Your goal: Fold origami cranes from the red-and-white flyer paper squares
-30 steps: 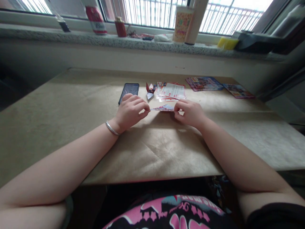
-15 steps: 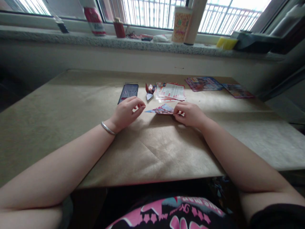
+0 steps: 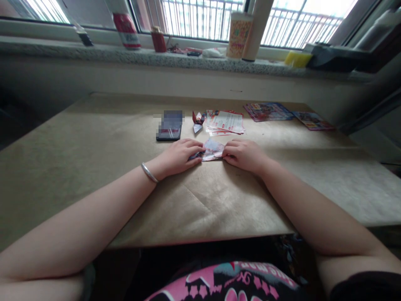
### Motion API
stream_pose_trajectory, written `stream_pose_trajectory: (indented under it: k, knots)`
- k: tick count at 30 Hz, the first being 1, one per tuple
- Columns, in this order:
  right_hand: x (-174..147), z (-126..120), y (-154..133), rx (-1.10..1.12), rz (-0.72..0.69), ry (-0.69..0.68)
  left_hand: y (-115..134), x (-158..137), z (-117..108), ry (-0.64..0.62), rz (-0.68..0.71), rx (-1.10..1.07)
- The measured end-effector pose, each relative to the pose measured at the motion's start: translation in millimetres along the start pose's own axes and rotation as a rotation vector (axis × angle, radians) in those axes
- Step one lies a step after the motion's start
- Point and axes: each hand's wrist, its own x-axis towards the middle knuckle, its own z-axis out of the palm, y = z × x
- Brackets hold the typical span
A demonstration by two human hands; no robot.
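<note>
A folded piece of patterned paper (image 3: 213, 149), pale blue with pink, lies on the table between my two hands. My left hand (image 3: 180, 156), with a silver bangle at its wrist, has its fingers closed over the paper's left end. At the opposite end, my right hand (image 3: 242, 154) pinches the edge between thumb and fingers. Just beyond the paper stands a small origami figure (image 3: 198, 121) in dark red and white. Beside that figure lies a stack of printed sheets (image 3: 226, 121) with red borders. A phone (image 3: 170, 126) rests past my left hand.
Colourful cards (image 3: 267, 111) lie in a pile at the back right, near another bunch of cards (image 3: 314, 120). On the windowsill (image 3: 188, 62) stand a red can (image 3: 127, 31), a red lighter (image 3: 158, 40) and a patterned paper cup (image 3: 238, 35). The table's front edge is close to my body.
My left hand has moved right and onto the paper's left end, which it was apart from before. The paper now lies flatter and a little nearer. My right hand keeps its pinch.
</note>
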Motion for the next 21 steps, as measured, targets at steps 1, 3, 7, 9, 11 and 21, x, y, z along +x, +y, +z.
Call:
stream_pose_trajectory:
  k: [1, 3, 7, 9, 11, 21]
  knots:
    - [-0.6, -1.9, 1.0, -0.015, 0.015, -0.016, 0.0, 0.0, -0.2, 0.003, 0.001, -0.002]
    - [-2.4, -5.2, 4.3, -0.021, 0.050, -0.042, 0.1, 0.0, -0.5, 0.006, 0.000, 0.001]
    - [-7.7, -8.3, 15.5, -0.004, 0.150, -0.069, 0.2, -0.7, -1.1, -0.004, -0.009, 0.020]
    - [-9.4, -8.2, 21.1, -0.008, 0.203, -0.068, 0.6, -1.0, -1.7, -0.007, -0.014, 0.026]
    - [-9.8, -6.9, 25.2, 0.010, 0.235, -0.059, 1.5, -1.0, -2.3, -0.014, -0.021, 0.030]
    - [-3.9, 16.2, 21.9, 0.182, 0.247, 0.025, 2.7, -0.5, -1.3, -0.048, -0.164, 0.038]
